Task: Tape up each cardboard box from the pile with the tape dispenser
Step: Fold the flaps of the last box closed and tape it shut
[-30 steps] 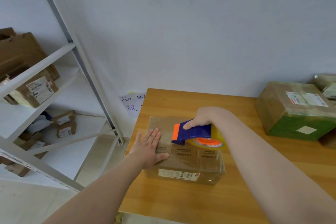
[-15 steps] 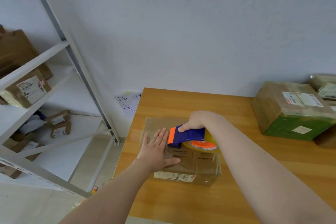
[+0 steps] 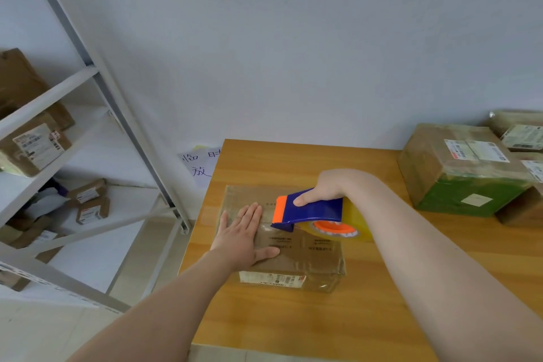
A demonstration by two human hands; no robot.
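Box: I see the cardboard box (image 3: 308, 258) lying flat on the desk (image 3: 293, 320), near its left edge, with a printed label on its near side.
Left hand (image 3: 244, 236): flat on the box's left part, fingers straight, thumb spread.
Right hand (image 3: 326, 188): curled round the blue tape dispenser (image 3: 308, 210), index finger along its side.
Dispenser: orange edge faces left, roll over the box's right part; I cannot tell if its tip touches.
Pile (image 3: 458, 173): taped boxes at the desk's right end, well apart.
Shelf (image 3: 47, 97): left of the desk, holding small parcels.
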